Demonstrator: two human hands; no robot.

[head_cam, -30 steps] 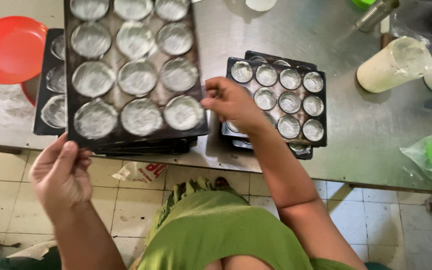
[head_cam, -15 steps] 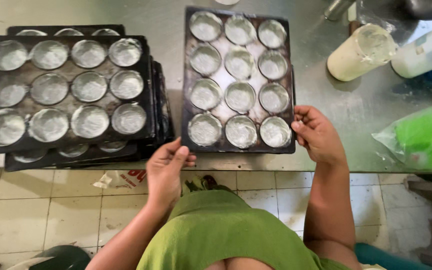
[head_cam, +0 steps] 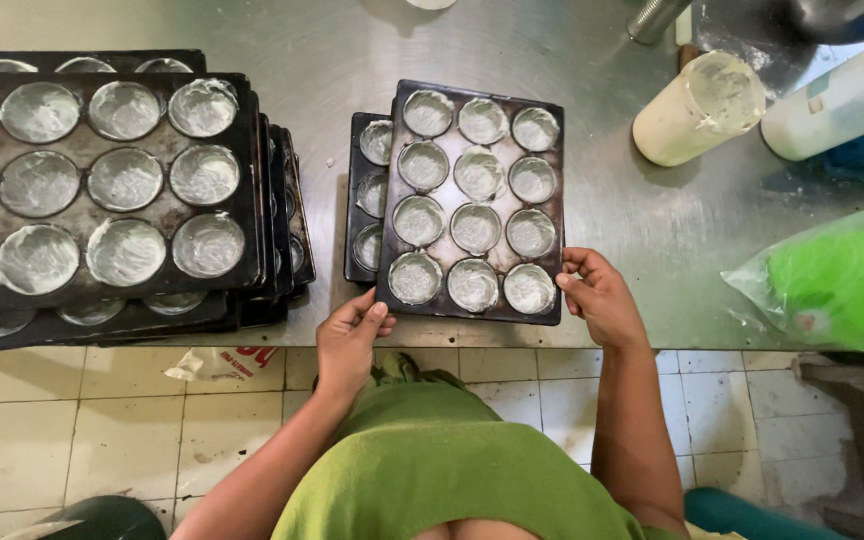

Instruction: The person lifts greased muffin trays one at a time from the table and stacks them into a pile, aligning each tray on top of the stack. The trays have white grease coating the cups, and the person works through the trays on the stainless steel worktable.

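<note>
Hands hold one muffin tray (head_cam: pixel 472 203) by its near corners: the left hand (head_cam: pixel 349 342) pinches the near-left corner, the right hand (head_cam: pixel 600 297) grips the near-right edge, fingers curled on the rim. Its long axis runs straight away from the person, and it lies on a second tray (head_cam: pixel 364 195) peeking out on its left. The metal desk (head_cam: pixel 652 240) also carries a tall stack of trays (head_cam: pixel 122 190) further left, two pale jars (head_cam: pixel 697 108) and a green bag (head_cam: pixel 837 275); tiled floor (head_cam: pixel 102 430) lies below
</note>
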